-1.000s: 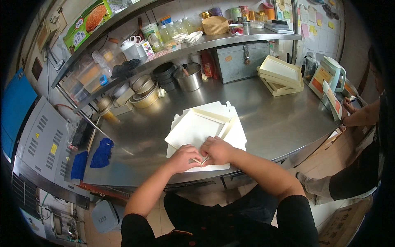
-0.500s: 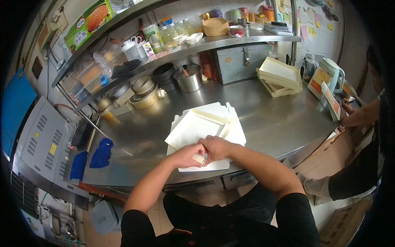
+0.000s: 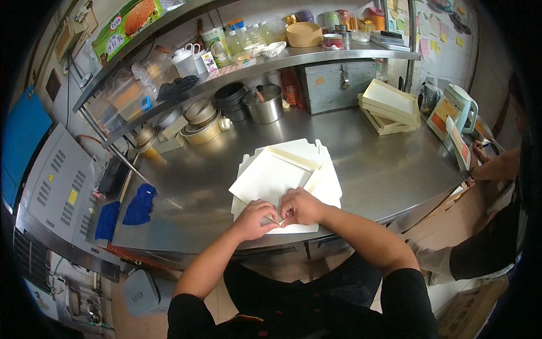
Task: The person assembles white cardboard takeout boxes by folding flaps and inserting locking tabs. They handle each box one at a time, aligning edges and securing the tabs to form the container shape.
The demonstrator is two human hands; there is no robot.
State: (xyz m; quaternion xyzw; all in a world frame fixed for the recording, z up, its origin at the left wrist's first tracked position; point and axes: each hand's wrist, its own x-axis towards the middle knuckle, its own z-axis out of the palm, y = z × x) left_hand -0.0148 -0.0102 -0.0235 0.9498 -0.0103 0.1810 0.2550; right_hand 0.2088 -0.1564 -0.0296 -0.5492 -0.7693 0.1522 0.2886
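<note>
A cream cardboard box tray (image 3: 272, 172) with partly raised sides lies turned at an angle, one corner pointing toward me. Under it are flat white cardboard blanks (image 3: 330, 185) with notched edges. My left hand (image 3: 255, 219) pinches the cardboard wall on the left of the near corner. On the other side of that corner, my right hand (image 3: 302, 207) grips the wall with thumb and fingers. The fingertips nearly meet at the corner, and they cover part of the fold.
Stacked cream box trays (image 3: 390, 107) stand at the back right beside a grey metal case (image 3: 339, 85). Pots (image 3: 264, 106) and round cake tins line the back below a loaded shelf (image 3: 248, 66). Blue cloths (image 3: 140, 204) lie at left. A co-worker's arm (image 3: 497, 165) reaches in at right.
My hands have drawn slightly apart at the near corner, so the fold between them shows more. The tray keeps its place on the blanks; the whole view has shifted a little.
</note>
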